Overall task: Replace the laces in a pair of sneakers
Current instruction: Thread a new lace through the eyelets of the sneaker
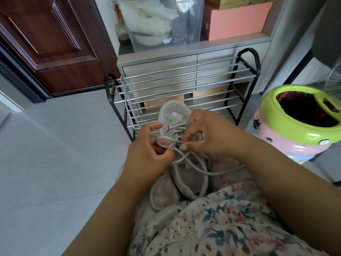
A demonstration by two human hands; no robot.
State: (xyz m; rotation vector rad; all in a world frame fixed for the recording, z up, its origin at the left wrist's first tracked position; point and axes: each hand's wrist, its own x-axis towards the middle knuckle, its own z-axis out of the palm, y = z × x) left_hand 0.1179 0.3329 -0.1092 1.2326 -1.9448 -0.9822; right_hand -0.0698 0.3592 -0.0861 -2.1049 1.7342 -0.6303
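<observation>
So the person is sitting with a grey sneaker [181, 145] on their lap, toe pointing away toward a metal shoe rack [184, 89], heel down near the floral dress [221, 218]. The grey lace [193, 163] is already crossed through the lower eyelets up near the toe, and both loose ends trail back over the tongue, one running off to the right across the lap and another looping down around the heel. The left hand [149, 156] has its fingers curled in, thumb and forefinger pinching a loop of the lace just left of the shoe's middle. The right hand [208, 137] is on the other side, fingers bent down over the eyelets, with thumb and fingertip pinching the lace right where the two strands cross, so the two hands nearly touch each other. A second grey lace [127, 100] hangs off the left end of the rack's top rails, dangling down, well apart from the shoe. Off to the right sits a pink bin with a green lid [295, 126], and behind the rack there's a grey cabinet [166, 61] with a clear plastic tub [162, 21] and a pink box [236, 19] on top. A dark wooden door [51, 39] is at the upper left.
</observation>
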